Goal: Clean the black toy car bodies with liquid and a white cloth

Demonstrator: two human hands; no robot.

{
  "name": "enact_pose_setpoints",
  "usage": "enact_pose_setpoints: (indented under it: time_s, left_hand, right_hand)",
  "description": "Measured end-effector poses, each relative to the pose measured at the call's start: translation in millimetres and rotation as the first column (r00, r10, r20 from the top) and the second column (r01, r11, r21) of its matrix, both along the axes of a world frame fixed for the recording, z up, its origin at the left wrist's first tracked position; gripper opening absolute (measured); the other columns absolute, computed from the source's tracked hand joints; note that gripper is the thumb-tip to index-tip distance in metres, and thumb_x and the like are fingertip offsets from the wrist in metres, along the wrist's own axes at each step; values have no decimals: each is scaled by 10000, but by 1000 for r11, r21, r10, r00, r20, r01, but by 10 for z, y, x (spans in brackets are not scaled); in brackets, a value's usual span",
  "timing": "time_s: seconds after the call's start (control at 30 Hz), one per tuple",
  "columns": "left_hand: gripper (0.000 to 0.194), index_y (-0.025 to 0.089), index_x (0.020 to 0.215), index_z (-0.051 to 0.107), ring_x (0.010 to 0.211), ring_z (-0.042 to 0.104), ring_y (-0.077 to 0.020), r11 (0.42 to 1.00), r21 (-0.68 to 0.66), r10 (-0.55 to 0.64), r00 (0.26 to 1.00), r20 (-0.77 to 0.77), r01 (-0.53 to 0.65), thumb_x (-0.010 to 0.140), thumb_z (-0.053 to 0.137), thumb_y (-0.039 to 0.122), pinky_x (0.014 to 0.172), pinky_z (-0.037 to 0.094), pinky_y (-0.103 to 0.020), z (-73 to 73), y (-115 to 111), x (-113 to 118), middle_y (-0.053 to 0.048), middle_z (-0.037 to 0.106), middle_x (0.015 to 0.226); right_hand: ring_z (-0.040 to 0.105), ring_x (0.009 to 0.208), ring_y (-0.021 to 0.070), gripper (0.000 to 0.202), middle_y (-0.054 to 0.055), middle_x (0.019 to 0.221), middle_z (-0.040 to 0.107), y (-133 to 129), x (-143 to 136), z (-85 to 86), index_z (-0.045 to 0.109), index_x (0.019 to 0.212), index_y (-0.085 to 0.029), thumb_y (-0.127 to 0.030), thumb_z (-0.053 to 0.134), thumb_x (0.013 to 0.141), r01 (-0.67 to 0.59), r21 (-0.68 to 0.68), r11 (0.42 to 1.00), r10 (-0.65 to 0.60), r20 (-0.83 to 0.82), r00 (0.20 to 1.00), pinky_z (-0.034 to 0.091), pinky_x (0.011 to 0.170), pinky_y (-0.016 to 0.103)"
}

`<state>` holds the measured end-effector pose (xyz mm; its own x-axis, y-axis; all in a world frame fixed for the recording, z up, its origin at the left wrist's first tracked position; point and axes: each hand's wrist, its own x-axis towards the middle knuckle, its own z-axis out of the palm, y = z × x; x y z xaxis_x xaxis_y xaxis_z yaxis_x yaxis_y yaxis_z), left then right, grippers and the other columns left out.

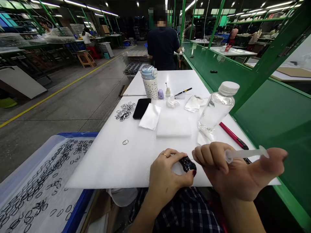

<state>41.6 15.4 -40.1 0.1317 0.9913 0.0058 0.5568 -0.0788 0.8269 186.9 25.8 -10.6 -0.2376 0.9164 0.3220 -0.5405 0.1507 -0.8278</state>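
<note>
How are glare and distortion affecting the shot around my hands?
Head view: small bright highlights on the glossy black part in the left hand; head view: the right hand, with the syringe, looks stretched at the thumb, probably wide-angle distortion; head view: white tabletop bright, ceiling lights glaring against a dark hall.

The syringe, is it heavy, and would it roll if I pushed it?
Probably light: the syringe looks like thin, whitish plastic. It might roll only a little, since its wider end pieces could catch.
</note>
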Motion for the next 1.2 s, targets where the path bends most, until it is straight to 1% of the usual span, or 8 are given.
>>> enact_pose_setpoints:
  time_s: [0.1, 0.2, 0.37, 0.53, 0.77, 0.93, 1.07, 1.2]
  left_hand:
    - [316, 302, 889, 756, 875, 600, -200, 999, -27, 28, 1000, 9, -28, 579, 740, 241, 751, 457, -325, 31, 15, 15, 18, 660, 950]
    - [300, 304, 867, 757, 860, 600, -189, 999, -35, 33, 999, 35, -32, 575, 742, 239, 747, 452, -317, 40, 27, 20, 24, 659, 944]
    - [309, 304, 878, 756, 829, 600, -180, 999, -31, 33, 998, 47, -32, 575, 744, 248, 719, 446, -317, 30, 29, 14, 29, 651, 910]
    - [316, 316, 899, 754, 818, 599, -170, 999, -32, 25, 999, 40, -23, 588, 747, 256, 706, 437, -311, 15, 22, 14, 36, 645, 915]
    - [319, 308, 903, 754, 842, 603, -168, 998, -49, 30, 998, 52, -27, 588, 760, 256, 727, 447, -309, 21, 30, 9, 42, 646, 919]
    - [330, 305, 911, 753, 831, 603, -166, 999, -35, 29, 998, 47, -28, 584, 763, 257, 719, 450, -307, 17, 29, 8, 42, 647, 914]
    - [332, 300, 908, 756, 828, 601, -174, 999, -39, 39, 998, 44, -38, 580, 762, 256, 729, 453, -313, 25, 24, 19, 32, 649, 916]
    - [322, 295, 908, 756, 835, 596, -182, 999, -29, 36, 999, 39, -35, 588, 757, 260, 734, 451, -316, 24, 27, 21, 23, 652, 911]
  right_hand:
    - [231, 498, 133, 674, -13, 474, 189, -29, -77, 86, 274, 526, -182, -809, 303, 772, -23, -93, 995, 12, -118, 993, 253, 534, 319]
    - [227, 483, 128, 655, -17, 470, 178, -13, -120, 45, 260, 525, -184, -794, 330, 750, -20, -120, 993, 2, -150, 989, 246, 530, 321]
    - [217, 465, 128, 610, -15, 454, 158, 24, -133, 25, 251, 523, -186, -745, 344, 747, -32, -96, 995, 20, -128, 992, 227, 511, 316]
    - [208, 464, 133, 615, -9, 445, 163, 9, -141, 30, 247, 519, -188, -749, 340, 752, 19, -113, 993, -31, -100, 995, 229, 509, 321]
    - [226, 477, 139, 616, -2, 456, 185, -7, -128, 16, 264, 524, -189, -750, 342, 766, 59, -95, 994, -64, -48, 997, 255, 526, 331]
    - [221, 466, 140, 618, -9, 444, 143, -17, -147, 45, 265, 512, -196, -752, 360, 765, 100, -81, 992, -100, -2, 995, 256, 508, 324]
    - [237, 470, 141, 613, 0, 452, 190, -36, -164, 60, 273, 512, -193, -745, 383, 756, 134, -96, 986, -135, -10, 991, 255, 511, 327]
    - [229, 468, 136, 589, -3, 449, 182, -31, -178, 68, 272, 511, -188, -709, 398, 755, 135, -93, 986, -138, -22, 990, 242, 506, 325]
